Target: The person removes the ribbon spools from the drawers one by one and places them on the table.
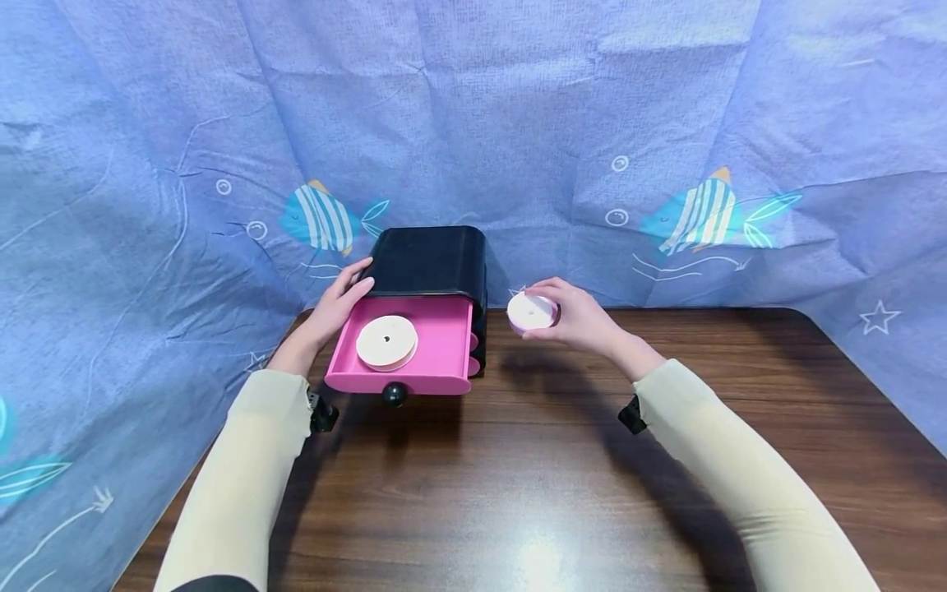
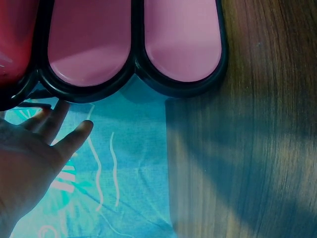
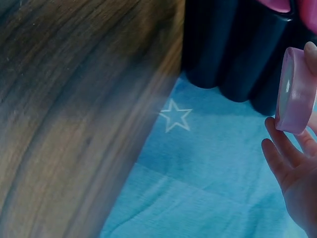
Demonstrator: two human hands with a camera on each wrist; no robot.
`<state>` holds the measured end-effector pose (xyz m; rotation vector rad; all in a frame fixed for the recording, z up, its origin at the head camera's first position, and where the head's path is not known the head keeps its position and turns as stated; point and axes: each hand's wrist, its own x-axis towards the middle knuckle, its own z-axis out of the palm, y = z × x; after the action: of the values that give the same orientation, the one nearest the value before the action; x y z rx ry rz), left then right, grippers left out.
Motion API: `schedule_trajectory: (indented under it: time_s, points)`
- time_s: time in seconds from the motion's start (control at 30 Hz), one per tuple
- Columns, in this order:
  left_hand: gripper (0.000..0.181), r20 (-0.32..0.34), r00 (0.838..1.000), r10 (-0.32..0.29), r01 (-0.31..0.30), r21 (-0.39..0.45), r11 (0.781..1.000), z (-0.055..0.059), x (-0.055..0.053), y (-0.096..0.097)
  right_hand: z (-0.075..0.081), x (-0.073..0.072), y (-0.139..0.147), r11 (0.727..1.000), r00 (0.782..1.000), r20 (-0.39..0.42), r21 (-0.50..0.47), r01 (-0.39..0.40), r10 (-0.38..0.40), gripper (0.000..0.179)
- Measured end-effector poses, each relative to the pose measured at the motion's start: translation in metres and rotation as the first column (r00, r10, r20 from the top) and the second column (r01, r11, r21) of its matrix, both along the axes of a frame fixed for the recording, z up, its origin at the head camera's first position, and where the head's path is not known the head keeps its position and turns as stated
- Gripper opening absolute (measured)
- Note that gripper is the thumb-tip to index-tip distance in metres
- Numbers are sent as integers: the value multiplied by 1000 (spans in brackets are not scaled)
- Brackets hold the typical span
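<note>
A black drawer unit point(image 1: 429, 261) stands at the back of the table, its pink top drawer point(image 1: 444, 341) pulled out. Inside that drawer lies a white-faced ribbon spool point(image 1: 386, 341). My left hand point(image 1: 336, 311) touches the unit's left side, fingers extended; the left wrist view also shows this hand point(image 2: 37, 153) beside the black casing. To the right of the unit, my right hand point(image 1: 577, 316) pinches a roll of pink ribbon point(image 1: 531, 312) between thumb and fingers, above the table. In the right wrist view the ribbon roll point(image 3: 297, 94) is seen edge-on.
Two lower pink drawers point(image 2: 91, 44) are closed. The brown wooden table point(image 1: 592, 493) spreads in front of the unit. A blue cloth point(image 1: 518, 123) with fish prints hangs behind the table and along its sides.
</note>
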<state>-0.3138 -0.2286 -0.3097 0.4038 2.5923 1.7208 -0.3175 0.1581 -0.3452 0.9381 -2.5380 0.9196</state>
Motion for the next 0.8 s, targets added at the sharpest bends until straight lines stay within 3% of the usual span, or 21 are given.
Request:
schedule_trajectory:
  time_s: [0.3,0.8]
  points:
    - [60,8,1000,0,0,4,1000,-1,-2,-1,-26,-20,1,1000,999,43,8,29,-29,69]
    - [60,5,1000,-8,8,14,1000,1,1,2,-57,-35,3,994,983,164,85,64,-77,63]
